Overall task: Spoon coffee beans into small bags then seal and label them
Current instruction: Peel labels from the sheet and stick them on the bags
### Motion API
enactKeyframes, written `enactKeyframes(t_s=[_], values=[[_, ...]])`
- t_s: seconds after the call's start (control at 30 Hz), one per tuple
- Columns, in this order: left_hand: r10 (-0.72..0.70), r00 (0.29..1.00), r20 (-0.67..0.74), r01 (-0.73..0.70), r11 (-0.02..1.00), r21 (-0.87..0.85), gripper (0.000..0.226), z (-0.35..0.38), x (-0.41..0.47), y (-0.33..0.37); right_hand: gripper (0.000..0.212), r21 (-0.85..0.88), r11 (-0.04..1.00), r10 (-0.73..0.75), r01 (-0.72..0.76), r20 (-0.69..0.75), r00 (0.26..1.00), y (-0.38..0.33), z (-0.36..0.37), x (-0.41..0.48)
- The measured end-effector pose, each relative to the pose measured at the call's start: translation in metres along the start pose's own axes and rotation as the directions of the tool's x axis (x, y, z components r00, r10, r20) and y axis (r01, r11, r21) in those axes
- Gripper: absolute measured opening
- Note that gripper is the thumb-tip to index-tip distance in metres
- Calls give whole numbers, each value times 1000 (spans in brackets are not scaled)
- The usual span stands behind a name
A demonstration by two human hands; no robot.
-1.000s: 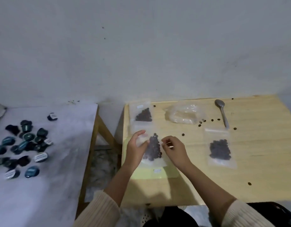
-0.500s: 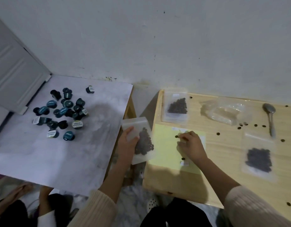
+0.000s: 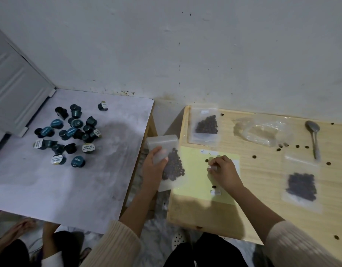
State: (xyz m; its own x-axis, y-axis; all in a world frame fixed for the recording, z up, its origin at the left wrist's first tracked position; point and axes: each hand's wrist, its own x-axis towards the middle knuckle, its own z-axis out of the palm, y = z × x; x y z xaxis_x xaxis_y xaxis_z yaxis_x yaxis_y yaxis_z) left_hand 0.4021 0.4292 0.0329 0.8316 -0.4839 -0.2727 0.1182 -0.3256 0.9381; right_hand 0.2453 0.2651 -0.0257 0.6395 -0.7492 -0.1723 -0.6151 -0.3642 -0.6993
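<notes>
- Left hand (image 3: 154, 166) has its grip clamped on a filled bag (image 3: 171, 166), held at the bench's (image 3: 262, 182) left edge, overlapping the yellow sheet (image 3: 193, 182).
- Right hand (image 3: 223, 171) sits on that sheet, fingertips pinching a small white label (image 3: 212, 168).
- So, my guess: filling is done on this bag and the labelling is in progress. Can't tell if it's sealed.
- Right bag (image 3: 301, 182) shows no label I can see.
- Far bag (image 3: 205, 128) has one.
- Spoon (image 3: 313, 139) lies idle at the back.
</notes>
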Motion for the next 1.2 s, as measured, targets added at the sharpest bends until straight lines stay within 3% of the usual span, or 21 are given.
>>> enactKeyframes(t_s=[0.3, 0.47, 0.6, 0.8, 1.03, 1.2], values=[[-16, 1000, 9, 17, 999, -28, 37, 9, -5, -7, 14, 70, 995, 80, -77, -40, 996, 2, -3, -6], [61, 998, 17, -62, 998, 6, 36, 8, -12, -3, 8, 91, 989, 122, -118, -30, 992, 2, -5, -11], [102, 989, 103, -102, 995, -9, 38, 6, -17, 5, 7, 222, 963, 168, -152, -53, 984, -10, -13, -15], [137, 921, 364, -124, 991, -58, 54, 13, -21, 22, 6, 489, 871, -18, 54, -78, 997, -71, -47, -18], [164, 879, 447, -102, 982, -161, 57, 35, -29, 62, 8, 499, 855, -71, 138, -151, 986, -111, -80, -13], [231, 856, 462, -175, 971, -160, 69, 39, -36, 88, 6, 457, 872, -87, 175, -207, 975, -124, -100, -20]])
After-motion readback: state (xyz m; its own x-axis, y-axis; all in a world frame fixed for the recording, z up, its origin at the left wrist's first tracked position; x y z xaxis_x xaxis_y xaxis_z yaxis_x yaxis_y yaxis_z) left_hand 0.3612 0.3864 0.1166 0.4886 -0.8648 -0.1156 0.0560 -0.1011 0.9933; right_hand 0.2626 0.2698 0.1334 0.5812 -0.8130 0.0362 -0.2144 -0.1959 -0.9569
